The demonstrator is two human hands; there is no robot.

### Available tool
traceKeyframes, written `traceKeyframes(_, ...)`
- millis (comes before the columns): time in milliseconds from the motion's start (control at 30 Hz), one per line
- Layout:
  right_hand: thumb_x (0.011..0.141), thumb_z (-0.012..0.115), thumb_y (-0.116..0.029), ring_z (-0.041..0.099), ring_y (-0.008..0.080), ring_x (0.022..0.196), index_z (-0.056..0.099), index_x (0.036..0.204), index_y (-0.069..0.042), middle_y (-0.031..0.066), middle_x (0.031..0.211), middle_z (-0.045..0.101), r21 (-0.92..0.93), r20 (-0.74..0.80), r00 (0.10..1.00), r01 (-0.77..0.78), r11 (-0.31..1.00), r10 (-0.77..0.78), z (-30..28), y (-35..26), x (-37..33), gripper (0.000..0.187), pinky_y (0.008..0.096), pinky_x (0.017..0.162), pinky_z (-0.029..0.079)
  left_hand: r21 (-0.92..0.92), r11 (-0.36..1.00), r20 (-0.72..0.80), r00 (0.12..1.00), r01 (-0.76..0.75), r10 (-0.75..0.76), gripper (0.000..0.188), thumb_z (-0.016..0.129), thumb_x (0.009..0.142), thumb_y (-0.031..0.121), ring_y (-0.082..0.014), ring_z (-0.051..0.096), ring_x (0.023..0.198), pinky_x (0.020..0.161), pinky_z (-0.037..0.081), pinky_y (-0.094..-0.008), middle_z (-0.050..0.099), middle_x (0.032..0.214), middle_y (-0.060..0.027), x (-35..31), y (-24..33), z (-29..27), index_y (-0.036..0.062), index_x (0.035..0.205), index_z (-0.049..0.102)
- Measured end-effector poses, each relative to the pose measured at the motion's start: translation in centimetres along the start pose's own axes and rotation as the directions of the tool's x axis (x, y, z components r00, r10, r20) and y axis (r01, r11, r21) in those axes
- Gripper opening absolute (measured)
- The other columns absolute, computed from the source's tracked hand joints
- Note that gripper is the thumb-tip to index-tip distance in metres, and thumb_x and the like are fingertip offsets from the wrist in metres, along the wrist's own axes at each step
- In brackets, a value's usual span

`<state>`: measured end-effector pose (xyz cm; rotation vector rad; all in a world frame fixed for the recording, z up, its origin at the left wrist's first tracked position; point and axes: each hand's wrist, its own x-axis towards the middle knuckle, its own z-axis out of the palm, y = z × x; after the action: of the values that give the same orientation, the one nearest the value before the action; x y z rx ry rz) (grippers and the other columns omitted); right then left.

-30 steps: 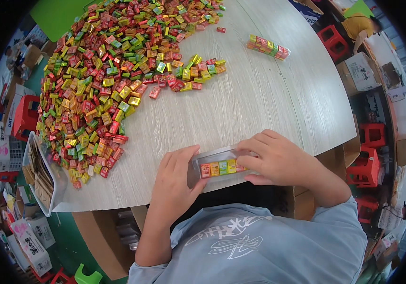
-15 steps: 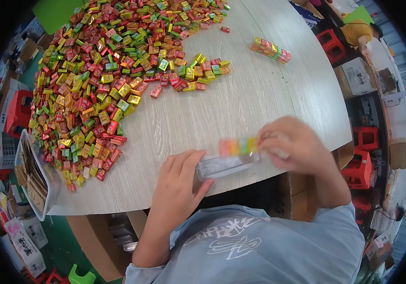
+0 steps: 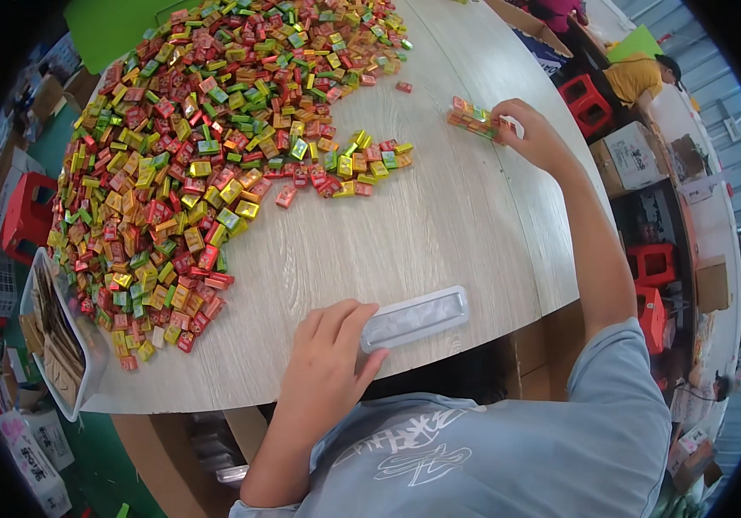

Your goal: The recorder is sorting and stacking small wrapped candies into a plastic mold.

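Observation:
Near the table's front edge, my left hand (image 3: 325,358) grips one end of a narrow clear plastic tray (image 3: 418,318), its thumb on the near side and fingers on the far side. No candies show inside the tray. My right arm stretches to the far right, where my right hand (image 3: 532,136) has its curled fingers at the near end of a block of small wrapped candies (image 3: 471,119) lined up in rows. Those candies have red, yellow, orange and green wrappers. My fingers hide part of the block's right end.
A large heap of loose wrapped candies (image 3: 189,164) covers the table's left and far side. A white bin (image 3: 85,367) with brown cardboard pieces stands at the left edge. Below the table is an open cardboard box (image 3: 167,457). Red stools (image 3: 584,105) and a co-worker in yellow (image 3: 633,82) are at far right.
My right hand has moved from above the tray, where it held a row of candies, to the candy block at the far right. My left hand stays on the tray. The view has shifted slightly.

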<state>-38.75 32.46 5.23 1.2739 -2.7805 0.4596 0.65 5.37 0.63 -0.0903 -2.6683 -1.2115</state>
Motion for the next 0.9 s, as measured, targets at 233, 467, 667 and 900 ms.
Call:
traceKeyframes(233, 0.096, 0.072, -0.013, 0.062, 0.0251, 0.115, 0.053, 0.129, -0.007, 0.0138, 0.122, 0.065, 0.074, 0.146, 0.965, -0.233, 0.970, 0.220, 0.6, -0.9, 0.7, 0.039, 0.0372, 0.105, 0.046, 0.012, 1.000, 0.010, 1.000, -0.004, 0.004, 0.056, 0.085, 0.081, 0.012, -0.0380, 0.058, 0.120, 0.104, 0.049, -0.0454, 0.062, 0.130, -0.0150, 0.1, 0.1, -0.2, 0.0052, 0.131, 0.062)
traceKeyframes(467, 0.096, 0.076, -0.018, 0.065, 0.0248, 0.109, 0.056, 0.126, -0.005, 0.0141, 0.119, 0.068, 0.061, 0.124, 0.967, -0.229, 0.971, 0.221, 0.5, -0.2, 0.5, 0.039, 0.0376, 0.101, 0.051, 0.037, 0.999, 0.025, 1.000, -0.016, 0.015, 0.054, 0.082, 0.085, 0.015, -0.0361, 0.059, 0.115, 0.103, 0.048, -0.0450, 0.061, 0.129, -0.0150, 0.2, 0.2, -0.2, 0.0026, 0.133, 0.061)
traceKeyframes(667, 0.100, 0.071, -0.023, 0.063, 0.0221, 0.100, 0.063, 0.114, -0.004, 0.0111, 0.112, 0.068, 0.170, 0.027, 0.987, -0.159, 0.972, 0.157, 0.4, 1.0, 0.3, 0.026, 0.0360, 0.094, 0.052, 0.054, 0.998, 0.021, 1.000, -0.012, 0.011, 0.054, 0.083, 0.085, 0.015, -0.0360, 0.059, 0.115, 0.103, 0.048, -0.0449, 0.061, 0.130, -0.0141, 0.2, 0.2, 0.0, 0.0036, 0.132, 0.061)
traceKeyframes(900, 0.100, 0.072, -0.019, 0.062, 0.0182, 0.105, 0.062, 0.120, -0.003, 0.0083, 0.114, 0.067, 0.165, 0.084, 0.978, -0.202, 0.965, 0.191, 0.5, 0.9, 0.6, 0.028, 0.0354, 0.096, 0.052, 0.067, 0.998, 0.017, 1.000, 0.001, -0.002, 0.053, 0.084, 0.084, 0.015, -0.0359, 0.059, 0.116, 0.102, 0.048, -0.0447, 0.061, 0.130, -0.0131, 0.1, 0.1, 0.2, 0.0050, 0.132, 0.062)
